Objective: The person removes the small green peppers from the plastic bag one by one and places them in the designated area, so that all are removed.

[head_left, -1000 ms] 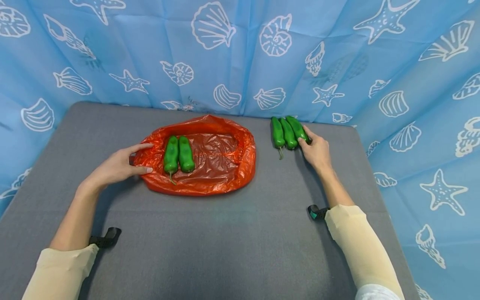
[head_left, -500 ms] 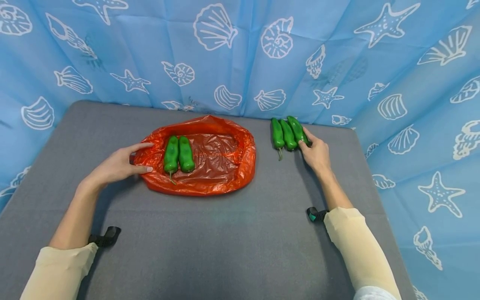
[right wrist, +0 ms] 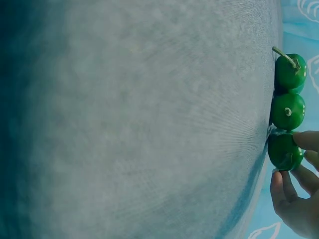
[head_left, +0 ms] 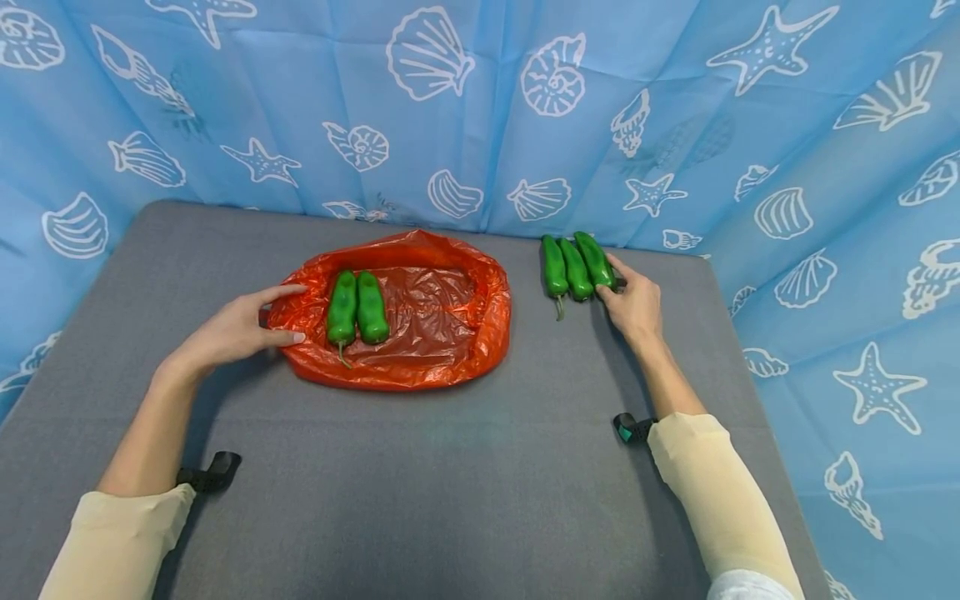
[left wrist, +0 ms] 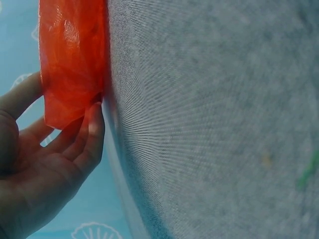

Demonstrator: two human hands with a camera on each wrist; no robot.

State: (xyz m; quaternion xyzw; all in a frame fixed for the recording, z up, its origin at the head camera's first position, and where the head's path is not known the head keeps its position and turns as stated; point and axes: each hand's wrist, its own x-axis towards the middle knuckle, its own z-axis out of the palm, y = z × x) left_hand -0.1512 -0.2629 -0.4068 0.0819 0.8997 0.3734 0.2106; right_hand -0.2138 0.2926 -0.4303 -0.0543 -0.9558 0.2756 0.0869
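A red plastic bag [head_left: 491,333], spread wide like a shallow tray, holds two green peppers [head_left: 342,308] side by side near its left end. My left hand [head_left: 232,333] grips that end, thumb and fingers apart around it; in the left wrist view its fingers curl against the red plastic [left wrist: 72,59]. Right of the bag, three green peppers [head_left: 576,271] lie in a row. With thumb and fingers my right hand [head_left: 637,308] holds the rightmost one, which rests on the table; the right wrist view shows the fingertips on both sides of this pepper [right wrist: 285,150].
A grey cloth covers the table [head_left: 450,500]. Blue curtain [head_left: 487,108] with white shells and starfish hangs behind the table and along its right side. The row of peppers lies close to the back edge. A dark edge [head_left: 264,317] shows at the bag's left end.
My right hand has shifted very slightly at the rightmost pepper, which has tilted a little. My left hand, the bag and its two peppers stay as they were.
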